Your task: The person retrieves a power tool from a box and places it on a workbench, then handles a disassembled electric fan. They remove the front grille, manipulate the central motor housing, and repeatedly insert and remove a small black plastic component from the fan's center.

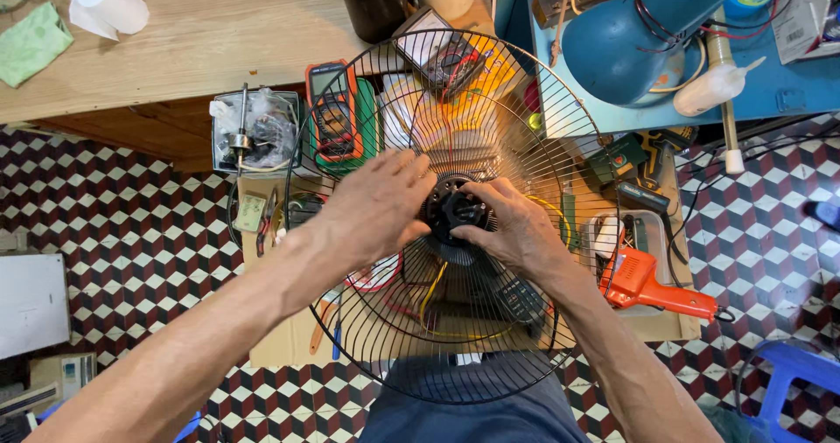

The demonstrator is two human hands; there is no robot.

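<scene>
A round black wire fan guard lies in front of me over my lap. My left hand rests on the wires with its fingers at the left side of the black plastic hub in the guard's centre. My right hand grips the hub's right side with its fingers curled around it. Both hands meet at the hub. Yellow and red wires show through the guard below the hub.
An orange multimeter and a second meter lie behind the guard. An orange power tool sits at the right, a blue lamp above it. A wooden table holds a paper roll. The floor is chequered tile.
</scene>
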